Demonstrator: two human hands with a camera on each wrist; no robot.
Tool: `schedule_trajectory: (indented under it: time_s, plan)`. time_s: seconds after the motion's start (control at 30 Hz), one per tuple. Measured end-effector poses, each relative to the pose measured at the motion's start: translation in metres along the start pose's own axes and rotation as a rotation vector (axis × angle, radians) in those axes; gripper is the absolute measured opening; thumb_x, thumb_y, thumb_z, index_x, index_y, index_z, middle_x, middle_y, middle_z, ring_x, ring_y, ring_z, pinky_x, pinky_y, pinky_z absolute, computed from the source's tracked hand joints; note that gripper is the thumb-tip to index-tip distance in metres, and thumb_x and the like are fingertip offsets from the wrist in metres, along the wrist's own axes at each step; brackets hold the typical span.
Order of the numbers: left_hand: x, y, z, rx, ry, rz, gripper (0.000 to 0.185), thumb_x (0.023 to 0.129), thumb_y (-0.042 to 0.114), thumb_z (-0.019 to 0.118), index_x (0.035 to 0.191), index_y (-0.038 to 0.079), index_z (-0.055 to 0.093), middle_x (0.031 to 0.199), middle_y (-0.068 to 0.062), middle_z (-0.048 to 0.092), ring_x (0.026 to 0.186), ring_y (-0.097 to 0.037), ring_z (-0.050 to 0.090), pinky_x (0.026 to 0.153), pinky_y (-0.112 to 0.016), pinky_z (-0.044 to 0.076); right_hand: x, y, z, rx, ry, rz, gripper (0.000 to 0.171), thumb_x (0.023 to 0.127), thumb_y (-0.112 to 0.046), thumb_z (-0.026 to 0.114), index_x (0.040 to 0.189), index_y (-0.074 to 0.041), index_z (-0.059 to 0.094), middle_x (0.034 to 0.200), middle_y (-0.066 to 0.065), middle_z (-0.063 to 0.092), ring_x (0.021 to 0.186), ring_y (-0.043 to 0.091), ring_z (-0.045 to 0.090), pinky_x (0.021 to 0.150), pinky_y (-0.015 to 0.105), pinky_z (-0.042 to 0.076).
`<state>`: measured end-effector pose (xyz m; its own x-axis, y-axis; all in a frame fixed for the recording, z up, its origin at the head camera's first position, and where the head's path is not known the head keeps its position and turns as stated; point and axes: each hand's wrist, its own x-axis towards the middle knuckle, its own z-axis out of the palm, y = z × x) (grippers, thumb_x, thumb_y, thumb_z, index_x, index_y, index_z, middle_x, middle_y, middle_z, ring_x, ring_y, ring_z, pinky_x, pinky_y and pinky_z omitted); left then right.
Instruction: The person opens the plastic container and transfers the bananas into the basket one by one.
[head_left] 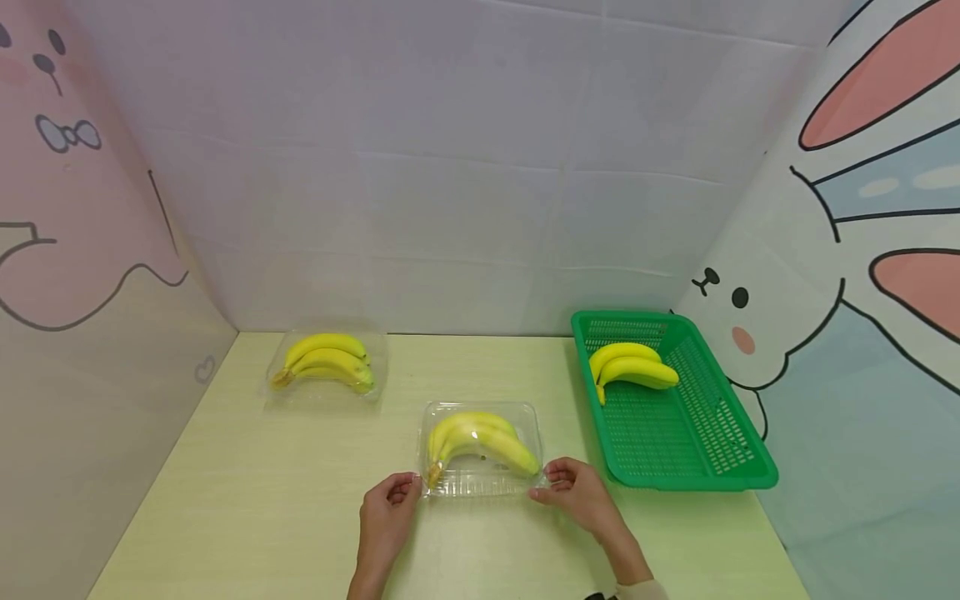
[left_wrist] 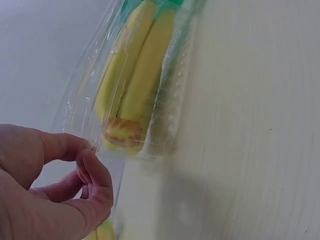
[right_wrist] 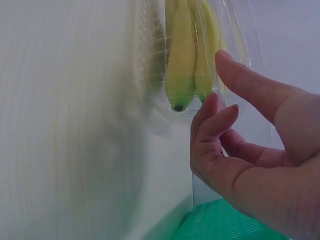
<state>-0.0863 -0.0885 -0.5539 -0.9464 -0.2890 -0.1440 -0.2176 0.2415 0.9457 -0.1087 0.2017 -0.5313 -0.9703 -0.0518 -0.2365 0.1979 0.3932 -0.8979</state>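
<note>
Both hands, left (head_left: 387,510) and right (head_left: 576,493), pinch near corners of clear box (head_left: 481,449); thin, flimsy, slippery, light bananas (head_left: 480,442) inside; support by rim corners.

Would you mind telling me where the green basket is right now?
In the head view, the green basket sits on the table's right side, beside the bunny wall, right of the clear banana box at both hands.
</note>
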Motion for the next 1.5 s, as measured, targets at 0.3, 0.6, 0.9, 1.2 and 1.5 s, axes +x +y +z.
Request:
schedule_trajectory:
  time_s: [0.3,0.6,0.9,1.2,1.5]
  plan:
    - [0.001,0.0,-0.001,0.003,0.007,0.023,0.015,0.096,0.009,0.07,0.099,-0.005,0.074,0.081,-0.003,0.065,0.072,-0.012,0.059,0.061,-0.019,0.049,0.006,0.006,-0.006,-0.025,-0.076,0.013,0.031,0.084,-0.008,0.085,0.102,0.008,0.066,0.087,0.005,0.065,0.078,0.017,0.061,0.065,0.023,0.052]
    - [0.001,0.002,-0.001,0.005,0.008,0.021,0.015,0.096,0.009,0.07,0.098,-0.005,0.074,0.081,-0.004,0.066,0.072,-0.012,0.06,0.063,-0.019,0.05,0.005,-0.002,-0.012,-0.055,-0.115,0.0,0.032,0.084,-0.011,0.086,0.101,0.009,0.068,0.085,0.005,0.066,0.078,0.017,0.061,0.067,0.025,0.052]
    - [0.001,-0.001,0.0,0.017,0.007,0.015,0.014,0.095,0.008,0.07,0.098,-0.004,0.075,0.08,-0.003,0.066,0.073,-0.012,0.061,0.063,-0.019,0.051,0.005,-0.003,-0.013,-0.083,-0.127,0.012,0.03,0.083,-0.012,0.087,0.099,0.007,0.069,0.084,0.005,0.065,0.077,0.017,0.06,0.066,0.026,0.052]
    - [0.0,-0.001,0.0,0.018,0.011,0.021,0.014,0.094,0.008,0.07,0.097,-0.005,0.075,0.08,-0.003,0.066,0.072,-0.012,0.061,0.063,-0.02,0.051,0.006,-0.002,-0.013,-0.074,-0.16,-0.029,0.028,0.088,-0.009,0.082,0.101,0.01,0.068,0.087,0.007,0.069,0.078,0.015,0.062,0.065,0.026,0.052]
    - [0.001,-0.002,0.0,0.004,-0.006,0.0,0.015,0.095,0.01,0.071,0.099,-0.004,0.075,0.082,-0.004,0.067,0.074,-0.014,0.061,0.062,-0.02,0.051,0.0,-0.005,-0.017,-0.05,-0.192,-0.066,0.028,0.089,-0.01,0.081,0.103,0.009,0.067,0.089,0.007,0.069,0.08,0.017,0.063,0.067,0.024,0.053]
